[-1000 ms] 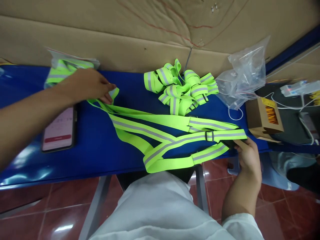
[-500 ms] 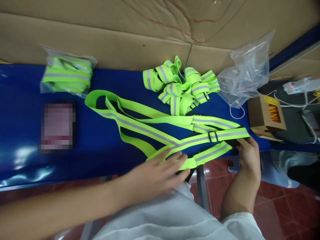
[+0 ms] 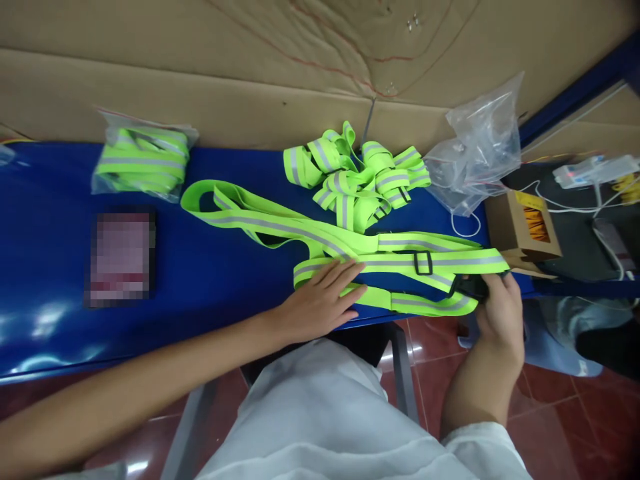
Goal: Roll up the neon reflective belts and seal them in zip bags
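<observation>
A neon yellow-green reflective harness point(image 3: 280, 227) of elastic straps with grey stripes is stretched along the front of the blue table, its looped end to the left. My left hand point(image 3: 320, 300) lies flat on its middle, fingers spread over the straps. At the right end, my right hand point(image 3: 503, 307) is closed round the harness beside a black buckle point(image 3: 471, 287); its fingertips are partly hidden. A black slider point(image 3: 423, 263) sits on the top strap between my hands. Behind lies a heap of rolled reflective straps point(image 3: 350, 183).
A clear bag of packed straps point(image 3: 143, 163) lies at the back left, with a blurred-out dark-edged object point(image 3: 120, 257) in front. Empty clear bags point(image 3: 480, 147), an open cardboard box point(image 3: 515, 227) and a white power strip point(image 3: 595, 172) with cables stand at the right.
My left hand has moved up and slightly left onto the straps and lies flat. The straps are drawn closer together, and the black buckle by my right hand shows more.
</observation>
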The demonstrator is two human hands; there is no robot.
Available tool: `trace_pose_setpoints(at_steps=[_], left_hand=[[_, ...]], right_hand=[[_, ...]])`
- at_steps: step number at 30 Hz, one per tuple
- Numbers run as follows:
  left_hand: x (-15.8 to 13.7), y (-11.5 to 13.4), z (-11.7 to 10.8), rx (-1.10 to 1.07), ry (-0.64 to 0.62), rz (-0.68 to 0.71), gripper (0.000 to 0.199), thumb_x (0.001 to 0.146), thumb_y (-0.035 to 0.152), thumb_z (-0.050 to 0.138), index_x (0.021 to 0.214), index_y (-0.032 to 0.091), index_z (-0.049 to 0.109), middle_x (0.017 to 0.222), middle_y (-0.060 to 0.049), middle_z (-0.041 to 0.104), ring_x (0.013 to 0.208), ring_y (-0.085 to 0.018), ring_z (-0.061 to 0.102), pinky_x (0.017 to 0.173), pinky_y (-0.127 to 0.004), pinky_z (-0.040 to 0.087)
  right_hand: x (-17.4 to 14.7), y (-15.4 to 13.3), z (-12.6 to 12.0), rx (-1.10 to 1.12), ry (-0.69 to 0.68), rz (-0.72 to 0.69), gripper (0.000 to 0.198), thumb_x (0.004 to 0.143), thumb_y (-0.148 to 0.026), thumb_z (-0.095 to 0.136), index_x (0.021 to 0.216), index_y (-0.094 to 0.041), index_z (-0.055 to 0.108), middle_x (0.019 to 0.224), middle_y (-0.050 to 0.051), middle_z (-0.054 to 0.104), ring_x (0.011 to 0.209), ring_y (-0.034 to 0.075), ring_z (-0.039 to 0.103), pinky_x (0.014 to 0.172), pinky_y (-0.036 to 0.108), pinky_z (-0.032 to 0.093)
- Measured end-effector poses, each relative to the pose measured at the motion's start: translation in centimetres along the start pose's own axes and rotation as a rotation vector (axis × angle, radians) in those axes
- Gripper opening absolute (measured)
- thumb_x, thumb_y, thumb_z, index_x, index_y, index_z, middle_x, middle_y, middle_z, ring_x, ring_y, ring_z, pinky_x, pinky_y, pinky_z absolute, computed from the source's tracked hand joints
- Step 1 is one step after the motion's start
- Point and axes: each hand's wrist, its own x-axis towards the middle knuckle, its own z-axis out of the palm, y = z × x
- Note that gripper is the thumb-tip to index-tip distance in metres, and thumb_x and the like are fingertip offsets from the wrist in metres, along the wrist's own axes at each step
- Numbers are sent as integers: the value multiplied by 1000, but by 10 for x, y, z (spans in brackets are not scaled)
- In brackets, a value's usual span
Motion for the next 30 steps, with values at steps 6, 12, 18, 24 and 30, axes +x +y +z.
trace_pose_setpoints(at_steps=[6, 12, 18, 24, 30], left_hand=[[42, 9, 7, -115, 87, -31, 51, 97, 21, 61, 147, 11, 53, 164, -25, 38, 156, -39, 36, 126, -58, 38], [76, 25, 27, -162, 33, -35, 93, 95, 65, 63, 163, 11, 30, 170, -25, 30, 160, -40, 28, 131, -55, 25], [79, 22, 21, -109, 0, -117, 78, 99, 42, 63, 163, 15, 28, 141, -17, 59, 132, -34, 55, 116, -52, 38], [77, 22, 1, 1, 15, -71, 57, 98, 9, 48, 154, 14, 37, 117, -9, 65, 99, -23, 65, 86, -36, 51], [80, 17, -25, 384, 100, -49, 25, 102, 8, 45, 116, 16, 64, 104, -7, 64, 85, -23, 66, 74, -38, 50]], right_hand=[[0, 2, -1, -91, -37, -22, 31, 76, -40, 84, 93, -15, 75, 83, 3, 75, 75, 17, 67, 78, 32, 52], [1, 9, -8, -178, -105, 2, 42, 77, -50, 85, 102, -17, 76, 97, 6, 78, 87, 21, 71, 83, 35, 55], [-7, 7, -14, -42, -195, 211, 45, 67, -55, 89, 93, -22, 73, 75, 0, 71, 65, 18, 66, 63, 31, 53], [-9, 10, -7, -251, -208, 31, 42, 84, -58, 76, 104, -21, 73, 92, 2, 75, 84, 22, 69, 80, 35, 55], [-13, 2, -5, -783, -128, -264, 49, 97, -60, 57, 116, -17, 69, 108, 14, 76, 100, 30, 68, 87, 42, 50]])
